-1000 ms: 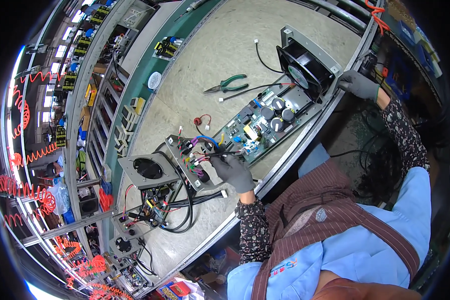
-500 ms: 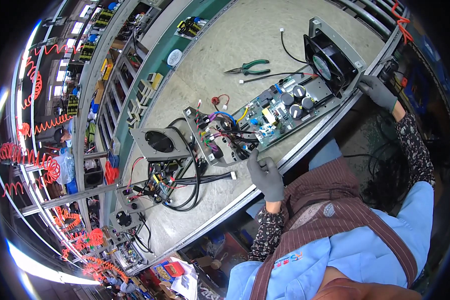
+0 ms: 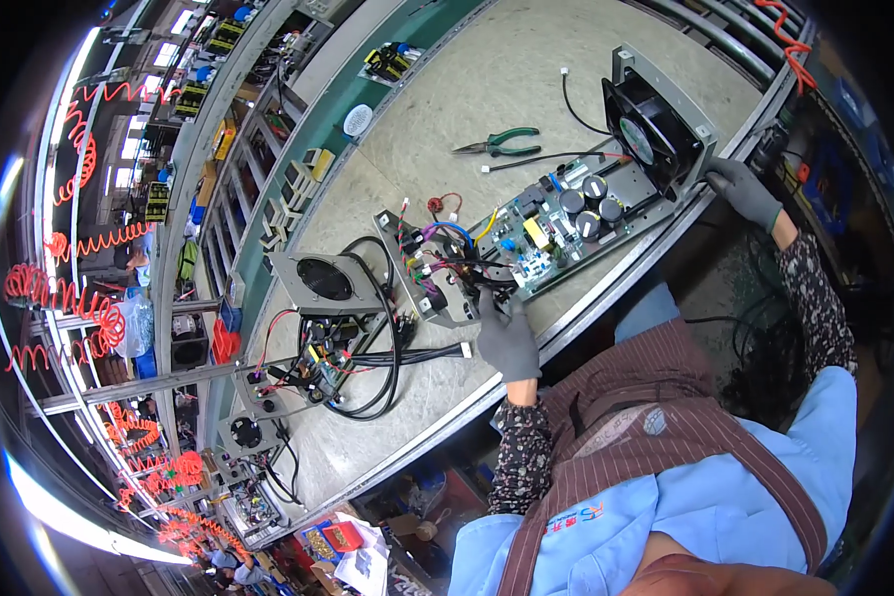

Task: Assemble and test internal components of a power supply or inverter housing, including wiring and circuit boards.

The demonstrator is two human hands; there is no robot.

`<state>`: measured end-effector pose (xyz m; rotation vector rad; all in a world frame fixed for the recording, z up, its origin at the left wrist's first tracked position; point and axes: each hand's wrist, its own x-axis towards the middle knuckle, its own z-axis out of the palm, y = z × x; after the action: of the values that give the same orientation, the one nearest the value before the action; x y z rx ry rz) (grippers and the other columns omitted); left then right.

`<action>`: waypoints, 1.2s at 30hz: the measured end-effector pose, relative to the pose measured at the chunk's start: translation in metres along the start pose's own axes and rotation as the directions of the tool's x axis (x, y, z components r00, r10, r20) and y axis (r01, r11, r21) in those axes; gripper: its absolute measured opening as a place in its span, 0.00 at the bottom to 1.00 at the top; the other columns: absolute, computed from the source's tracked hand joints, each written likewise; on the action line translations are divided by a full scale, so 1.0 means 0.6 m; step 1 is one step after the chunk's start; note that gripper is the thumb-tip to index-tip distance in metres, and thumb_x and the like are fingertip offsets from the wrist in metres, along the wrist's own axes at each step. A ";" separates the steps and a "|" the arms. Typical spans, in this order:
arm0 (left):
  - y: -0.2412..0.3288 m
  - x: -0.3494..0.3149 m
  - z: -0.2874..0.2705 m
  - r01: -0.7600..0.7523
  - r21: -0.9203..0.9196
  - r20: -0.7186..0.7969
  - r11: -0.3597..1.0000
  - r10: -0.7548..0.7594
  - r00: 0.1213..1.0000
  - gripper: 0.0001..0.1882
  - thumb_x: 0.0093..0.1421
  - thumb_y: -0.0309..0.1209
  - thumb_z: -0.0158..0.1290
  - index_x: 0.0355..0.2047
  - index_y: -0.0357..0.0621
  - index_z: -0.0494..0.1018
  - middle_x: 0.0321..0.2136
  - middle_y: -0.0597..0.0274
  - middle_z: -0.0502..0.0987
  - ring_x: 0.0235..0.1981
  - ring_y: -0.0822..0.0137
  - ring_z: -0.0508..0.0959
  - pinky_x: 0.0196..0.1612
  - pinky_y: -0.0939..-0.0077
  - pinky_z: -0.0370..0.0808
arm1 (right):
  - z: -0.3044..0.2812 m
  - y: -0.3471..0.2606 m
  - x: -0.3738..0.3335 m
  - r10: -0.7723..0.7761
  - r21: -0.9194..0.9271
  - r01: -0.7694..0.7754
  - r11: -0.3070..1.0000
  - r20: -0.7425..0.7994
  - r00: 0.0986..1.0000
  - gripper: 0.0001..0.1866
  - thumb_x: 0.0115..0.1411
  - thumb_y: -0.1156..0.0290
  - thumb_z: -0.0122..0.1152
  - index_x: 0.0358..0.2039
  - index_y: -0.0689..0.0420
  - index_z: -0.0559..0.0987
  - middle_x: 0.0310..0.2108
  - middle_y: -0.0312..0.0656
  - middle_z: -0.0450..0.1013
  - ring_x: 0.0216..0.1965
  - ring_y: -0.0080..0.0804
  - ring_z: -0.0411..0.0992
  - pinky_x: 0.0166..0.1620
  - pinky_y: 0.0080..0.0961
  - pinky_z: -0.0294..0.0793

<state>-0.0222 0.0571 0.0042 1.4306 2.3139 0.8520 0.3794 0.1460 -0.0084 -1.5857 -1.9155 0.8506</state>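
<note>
A long metal chassis lies slantwise on the workbench before me. It carries a green circuit board with several round capacitors, a black fan on an upright panel at its right end, and bundled coloured wires at its left end panel. My left hand, in a grey glove, touches the left end by the wires, with fingers stretched and apart; their tips are partly hidden among dark parts. At the fan panel's near corner, the fingers of my gloved right hand curl against the chassis edge.
Green-handled pliers lie beyond the board, near a loose black cable. Left of the chassis stands another fan unit with thick black cables. The bench's metal edge runs close to me. Rollers adjoin the far right.
My left hand has shifted left along the chassis end, and its curled fingers have stretched out toward the wires. The right hand stays at the fan corner, slightly lower.
</note>
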 end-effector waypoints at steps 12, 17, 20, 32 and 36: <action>0.006 -0.008 0.009 -0.088 -0.232 -0.134 0.969 0.058 0.989 0.14 0.54 0.31 0.53 0.42 0.43 0.75 0.11 0.60 0.69 0.13 0.69 0.67 0.20 0.71 0.64 | 0.006 0.034 0.015 0.151 0.405 -0.211 0.889 0.175 0.973 0.09 0.59 0.75 0.45 0.36 0.61 0.73 0.27 0.34 0.68 0.29 0.20 0.64 0.36 0.18 0.65; 0.058 -0.004 0.014 -0.151 -0.207 0.042 0.967 0.163 0.986 0.22 0.53 0.32 0.54 0.49 0.43 0.68 0.18 0.60 0.72 0.19 0.65 0.72 0.24 0.69 0.68 | 0.017 0.006 0.002 0.054 0.262 -0.054 0.963 0.008 0.999 0.09 0.59 0.75 0.45 0.37 0.61 0.73 0.26 0.35 0.68 0.29 0.20 0.65 0.36 0.19 0.67; 0.054 0.017 0.021 -0.247 -0.197 0.045 0.949 0.260 0.964 0.23 0.52 0.32 0.53 0.50 0.42 0.66 0.33 0.52 0.74 0.33 0.55 0.75 0.36 0.64 0.72 | 0.019 0.003 -0.002 0.156 0.234 -0.159 0.959 0.027 0.987 0.10 0.57 0.74 0.47 0.38 0.61 0.74 0.29 0.40 0.71 0.31 0.27 0.69 0.39 0.23 0.69; 0.074 0.043 -0.001 -0.133 -0.141 0.090 0.981 0.146 0.985 0.21 0.51 0.38 0.56 0.39 0.34 0.67 0.34 0.47 0.74 0.36 0.53 0.75 0.39 0.64 0.70 | 0.069 -0.240 -0.084 -0.188 0.254 0.220 0.942 -0.143 0.972 0.08 0.48 0.72 0.60 0.29 0.60 0.74 0.28 0.40 0.72 0.31 0.36 0.71 0.36 0.26 0.69; 0.062 0.048 0.038 0.003 -0.349 0.106 0.937 0.036 0.994 0.23 0.51 0.36 0.58 0.42 0.32 0.67 0.36 0.50 0.75 0.36 0.61 0.76 0.39 0.69 0.71 | 0.123 -0.272 -0.007 -0.343 -0.066 0.339 0.939 -0.285 0.895 0.25 0.45 0.68 0.64 0.45 0.54 0.70 0.46 0.44 0.66 0.46 0.39 0.67 0.47 0.32 0.67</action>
<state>0.0032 0.1022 0.0112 1.3070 1.9507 1.0940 0.2184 0.1112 0.0623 -1.2455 -1.9036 0.4261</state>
